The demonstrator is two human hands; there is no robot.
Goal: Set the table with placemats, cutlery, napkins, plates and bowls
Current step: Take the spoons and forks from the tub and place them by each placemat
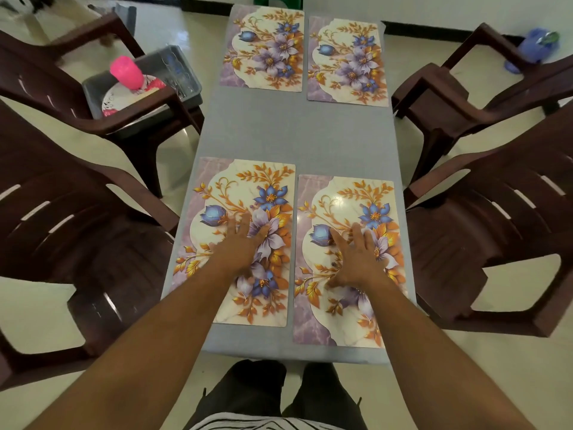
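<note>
1. A long grey counter (294,128) stands on a pale floor with brown chairs around it.
2. Four flowery placemats lie on it, two far and two near.
3. The left hand (245,243) presses flat on the near left placemat (217,187).
4. The right hand (356,259) presses flat on the near right placemat (350,193). Both hands have spread fingers and grasp nothing.
5. The mats look thin, light and shiny, so they may slide. Push flat, or lift one by an edge.
6. Plates and a pink cup (126,72) wait in a grey tub (186,72) on a chair.
</note>
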